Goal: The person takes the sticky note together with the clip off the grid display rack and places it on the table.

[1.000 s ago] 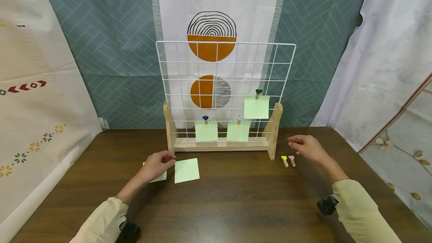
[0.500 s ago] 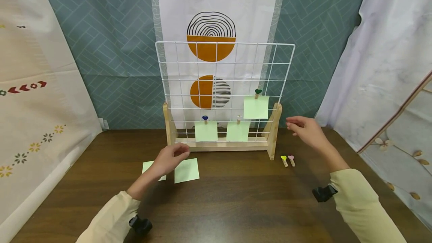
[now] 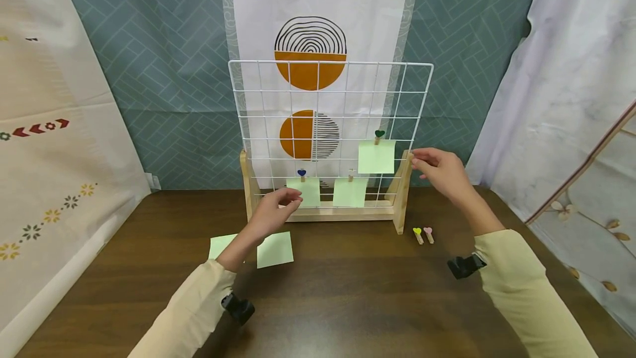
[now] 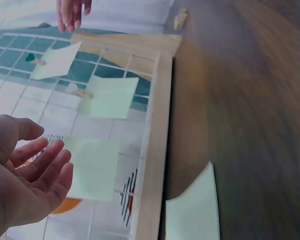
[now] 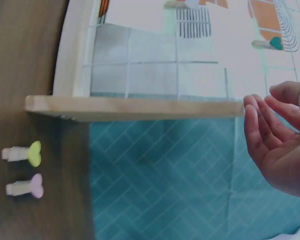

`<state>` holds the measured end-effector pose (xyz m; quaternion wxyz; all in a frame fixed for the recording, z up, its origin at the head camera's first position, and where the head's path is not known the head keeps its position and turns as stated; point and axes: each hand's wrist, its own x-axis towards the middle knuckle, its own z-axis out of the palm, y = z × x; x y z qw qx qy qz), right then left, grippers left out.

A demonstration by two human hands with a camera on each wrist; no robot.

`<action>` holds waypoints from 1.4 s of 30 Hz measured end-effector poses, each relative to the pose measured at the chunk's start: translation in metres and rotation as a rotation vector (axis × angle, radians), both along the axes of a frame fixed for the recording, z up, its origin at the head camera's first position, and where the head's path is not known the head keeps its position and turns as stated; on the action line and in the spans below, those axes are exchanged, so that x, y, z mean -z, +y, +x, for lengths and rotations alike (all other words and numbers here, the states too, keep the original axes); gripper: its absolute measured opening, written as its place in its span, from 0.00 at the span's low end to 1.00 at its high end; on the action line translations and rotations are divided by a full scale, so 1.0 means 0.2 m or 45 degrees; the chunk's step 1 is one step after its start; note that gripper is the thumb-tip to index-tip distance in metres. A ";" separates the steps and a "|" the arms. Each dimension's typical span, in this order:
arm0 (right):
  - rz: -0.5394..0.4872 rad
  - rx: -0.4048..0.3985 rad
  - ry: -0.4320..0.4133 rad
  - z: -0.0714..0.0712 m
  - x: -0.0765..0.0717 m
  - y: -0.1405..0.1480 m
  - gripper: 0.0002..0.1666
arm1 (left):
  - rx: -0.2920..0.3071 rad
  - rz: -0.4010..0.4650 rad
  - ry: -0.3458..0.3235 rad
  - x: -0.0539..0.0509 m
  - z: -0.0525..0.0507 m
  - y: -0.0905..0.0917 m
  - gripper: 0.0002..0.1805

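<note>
Three notes [image 3: 376, 158] are hung; two loose notes [image 3: 276, 251] and two clips [image 3: 418, 236] are left. Left hand [image 3: 270, 213] and right hand [image 3: 444, 174] are relaxed, empty.

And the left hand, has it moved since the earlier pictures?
Yes. Against the wooden stand in the head view, the left hand has moved up and rightward, now partly covering the blue-clipped note.

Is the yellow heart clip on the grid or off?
Off: the yellow heart clip lies on the tabletop, beside the pink clip.
</note>
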<state>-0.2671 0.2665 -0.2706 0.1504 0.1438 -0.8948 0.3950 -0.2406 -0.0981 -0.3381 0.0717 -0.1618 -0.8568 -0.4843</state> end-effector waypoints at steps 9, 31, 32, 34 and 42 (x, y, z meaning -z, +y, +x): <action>0.010 -0.038 0.010 -0.01 -0.09 -0.08 0.21 | 0.000 0.057 0.050 -0.09 -0.06 0.13 0.15; 0.053 -0.058 0.083 -0.07 -0.22 -0.25 0.20 | -0.021 0.233 0.000 -0.22 -0.20 0.45 0.15; 0.054 -0.060 0.079 -0.07 -0.23 -0.26 0.21 | -0.024 0.236 0.005 -0.22 -0.21 0.47 0.16; 0.055 -0.064 0.073 -0.08 -0.24 -0.28 0.21 | -0.031 0.244 0.011 -0.23 -0.22 0.50 0.16; 0.053 -0.092 0.029 -0.13 -0.24 -0.33 0.20 | -0.067 0.291 -0.023 -0.23 -0.26 0.60 0.15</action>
